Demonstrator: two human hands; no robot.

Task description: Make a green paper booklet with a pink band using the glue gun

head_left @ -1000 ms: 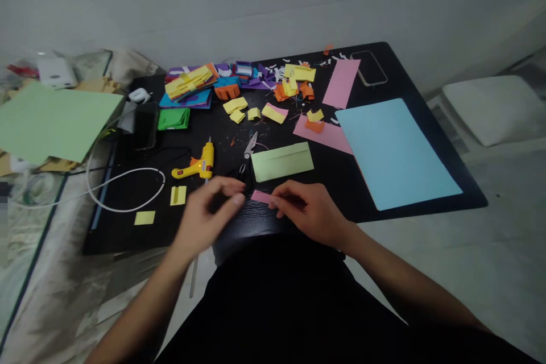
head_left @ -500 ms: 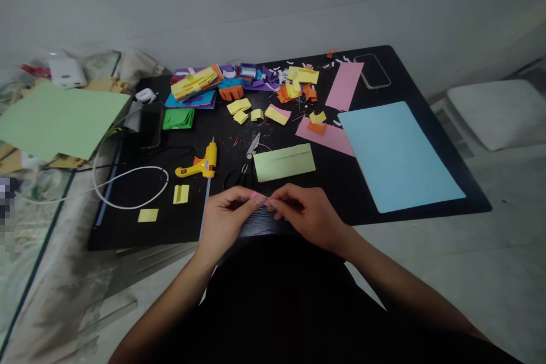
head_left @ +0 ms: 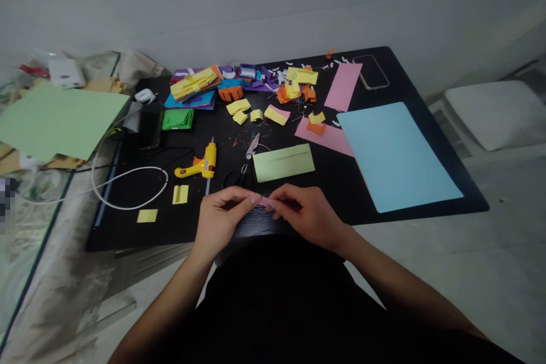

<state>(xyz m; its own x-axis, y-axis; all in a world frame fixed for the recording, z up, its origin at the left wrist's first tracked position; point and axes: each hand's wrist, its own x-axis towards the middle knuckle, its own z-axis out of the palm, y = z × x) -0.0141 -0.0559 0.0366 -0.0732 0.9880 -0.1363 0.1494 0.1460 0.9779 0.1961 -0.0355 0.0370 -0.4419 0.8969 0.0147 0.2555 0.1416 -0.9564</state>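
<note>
Between my two hands, at the table's front edge, is a small piece of pink paper [head_left: 263,201], mostly hidden by the fingers. My left hand [head_left: 224,213] pinches its left end between thumb and forefinger. The right end is pinched by my right hand [head_left: 302,210]. Just beyond the hands lies a folded light green paper [head_left: 284,163]. Scissors [head_left: 245,168] with black handles rest to its left, partly behind my left hand. Farther left are a yellow glue gun [head_left: 199,164] and two small yellow paper pieces, one folded [head_left: 180,194] and one flat [head_left: 147,215].
Light blue sheets [head_left: 396,156] cover the right of the black table [head_left: 239,233]. Pink strips [head_left: 343,86], a phone [head_left: 371,72] and colored paper scraps [head_left: 294,91] lie at the back. A white cable [head_left: 128,207] loops at left, near a large green sheet [head_left: 63,119].
My left hand has shifted slightly left, away from the right hand, and more of the pink paper shows between the fingertips. The right hand stays nearly in place.
</note>
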